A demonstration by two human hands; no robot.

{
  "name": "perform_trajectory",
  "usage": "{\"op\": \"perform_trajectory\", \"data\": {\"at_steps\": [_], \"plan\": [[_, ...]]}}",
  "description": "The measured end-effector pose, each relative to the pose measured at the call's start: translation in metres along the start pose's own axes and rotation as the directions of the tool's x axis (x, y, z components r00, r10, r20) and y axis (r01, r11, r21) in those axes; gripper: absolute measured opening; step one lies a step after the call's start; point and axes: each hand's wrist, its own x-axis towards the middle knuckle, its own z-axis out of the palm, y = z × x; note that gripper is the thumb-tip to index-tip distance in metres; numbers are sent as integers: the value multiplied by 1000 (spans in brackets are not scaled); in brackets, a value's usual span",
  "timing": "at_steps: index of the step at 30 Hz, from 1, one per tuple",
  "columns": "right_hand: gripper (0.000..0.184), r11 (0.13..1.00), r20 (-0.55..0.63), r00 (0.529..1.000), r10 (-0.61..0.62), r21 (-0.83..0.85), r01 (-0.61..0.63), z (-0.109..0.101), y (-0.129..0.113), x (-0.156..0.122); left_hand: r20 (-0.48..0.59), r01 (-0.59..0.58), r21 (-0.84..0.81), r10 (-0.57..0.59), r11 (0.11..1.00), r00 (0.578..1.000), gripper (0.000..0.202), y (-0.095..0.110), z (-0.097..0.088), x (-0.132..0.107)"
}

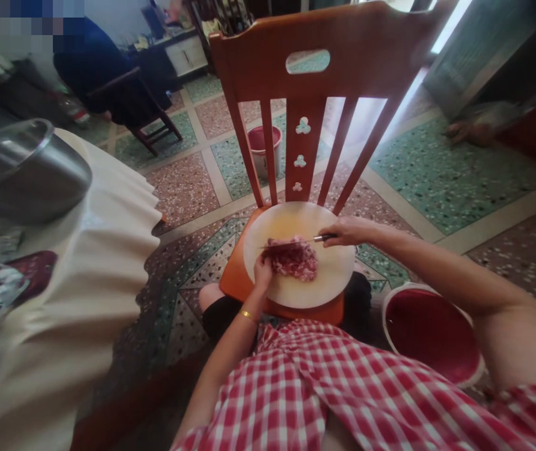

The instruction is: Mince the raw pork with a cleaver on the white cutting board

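Note:
A round pale cutting board lies on the seat of an orange wooden chair in front of me. A heap of pink minced meat sits on the board. My right hand is closed round the dark handle of a knife, whose blade lies flat across the top of the meat. My left hand rests at the left edge of the meat with its fingers curled against it. A gold bangle is on my left wrist.
A red bucket with a white rim stands on the floor at my right. A smaller red-and-white bucket stands behind the chair. At left is a table under a cream cloth with a steel bowl. A dark chair stands farther back.

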Motion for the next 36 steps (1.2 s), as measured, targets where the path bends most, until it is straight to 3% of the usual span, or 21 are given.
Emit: {"op": "perform_trajectory", "data": {"at_steps": [4,7,10,12,14,16,18,20,22,24,26,28,33,36], "plan": [[34,983,-68,985,161,-83,-166,23,-25,-55,18,-87,63,86,994,996,31,8,6,-11],[35,963,-246,931,271,62,-264,37,-54,-86,7,-242,141,244,960,970,33,10,1,-23],[42,932,-486,802,348,274,-238,35,-93,-96,-36,-371,215,387,903,921,30,10,-8,-30],[50,922,-617,697,364,345,-177,34,-119,-86,-87,-405,241,436,882,896,28,8,-13,-29],[54,913,-665,639,386,376,-160,45,-137,-65,-113,-406,240,440,882,891,26,5,-15,-28],[54,894,-605,676,420,403,-195,69,-145,-41,-115,-380,226,412,897,904,26,0,-16,-26],[53,868,-389,801,455,394,-302,94,-144,-24,-102,-360,215,388,908,916,26,-4,-16,-25],[53,844,-210,847,489,361,-397,107,-139,-18,-82,-365,219,390,905,917,25,-8,-18,-24],[52,842,-209,846,490,366,-397,100,-139,-24,-71,-380,237,406,894,911,24,-9,-19,-23],[51,869,-359,823,439,401,-289,82,-145,-33,-68,-389,259,419,884,906,23,-10,-21,-22],[52,896,-521,765,377,415,-159,68,-153,-38,-71,-395,264,426,880,902,23,-9,-21,-22],[53,900,-578,730,364,421,-115,71,-156,-36,-79,-404,241,433,882,898,24,-7,-20,-24],[49,832,-279,839,466,462,-308,109,-144,-28,-101,-415,196,439,888,893,24,-3,-20,-29],[48,848,-335,836,434,465,-254,99,-149,-34,-122,-393,179,417,902,901,22,-5,-20,-29]]}}
